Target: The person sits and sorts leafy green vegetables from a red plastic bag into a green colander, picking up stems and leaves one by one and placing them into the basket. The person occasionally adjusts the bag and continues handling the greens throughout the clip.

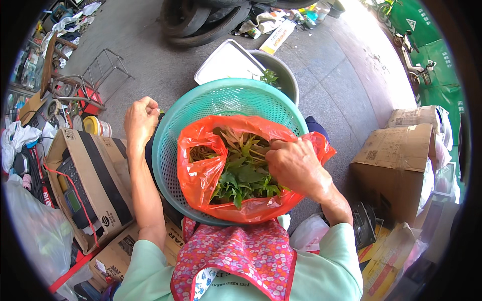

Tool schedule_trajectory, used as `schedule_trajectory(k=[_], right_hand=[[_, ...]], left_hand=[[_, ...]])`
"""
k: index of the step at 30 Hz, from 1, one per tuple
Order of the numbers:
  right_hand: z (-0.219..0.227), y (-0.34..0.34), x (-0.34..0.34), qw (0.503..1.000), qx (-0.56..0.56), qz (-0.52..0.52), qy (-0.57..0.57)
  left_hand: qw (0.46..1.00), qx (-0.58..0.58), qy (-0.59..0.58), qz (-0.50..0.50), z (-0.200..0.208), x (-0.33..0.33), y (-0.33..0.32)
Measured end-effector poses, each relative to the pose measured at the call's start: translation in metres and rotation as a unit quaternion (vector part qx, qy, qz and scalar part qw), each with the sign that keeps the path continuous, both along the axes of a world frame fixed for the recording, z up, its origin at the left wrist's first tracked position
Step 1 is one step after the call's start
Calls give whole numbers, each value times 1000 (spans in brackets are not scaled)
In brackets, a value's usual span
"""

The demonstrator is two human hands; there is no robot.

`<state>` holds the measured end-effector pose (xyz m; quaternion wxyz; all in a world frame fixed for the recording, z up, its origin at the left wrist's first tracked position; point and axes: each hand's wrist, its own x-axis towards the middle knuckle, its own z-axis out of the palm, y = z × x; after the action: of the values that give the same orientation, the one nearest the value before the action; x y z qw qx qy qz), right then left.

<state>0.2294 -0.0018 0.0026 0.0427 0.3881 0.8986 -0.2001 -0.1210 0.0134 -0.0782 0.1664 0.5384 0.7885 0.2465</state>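
On my lap rests a round green plastic basket with perforated walls. Inside it lies an open red plastic bag filled with leafy greens, stems and leaves tangled together. My right hand is over the bag's right side, fingers closed around stems of the greens. My left hand is raised just outside the basket's left rim, its fingers curled together. A speck of green shows near its fingertips; what it pinches is too small to make out.
Beyond the basket, a grey basin holds some green leaves, with a white tray across its rim. Cardboard boxes stand left and right. A metal frame is at left; black tyres lie ahead.
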Motion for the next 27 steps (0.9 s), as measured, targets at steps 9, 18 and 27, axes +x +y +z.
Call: schedule_trajectory(k=[9, 18, 27], right_hand=[[-35, 1, 20, 986, -55, -61, 145], [26, 5, 12, 708, -509, -241, 426], [19, -18, -10, 567, -610, -307, 460]], left_hand=[[997, 55, 53, 17, 15, 12, -2], [943, 290, -149, -72, 104, 88, -62], [837, 368, -122, -385, 106, 142, -97]])
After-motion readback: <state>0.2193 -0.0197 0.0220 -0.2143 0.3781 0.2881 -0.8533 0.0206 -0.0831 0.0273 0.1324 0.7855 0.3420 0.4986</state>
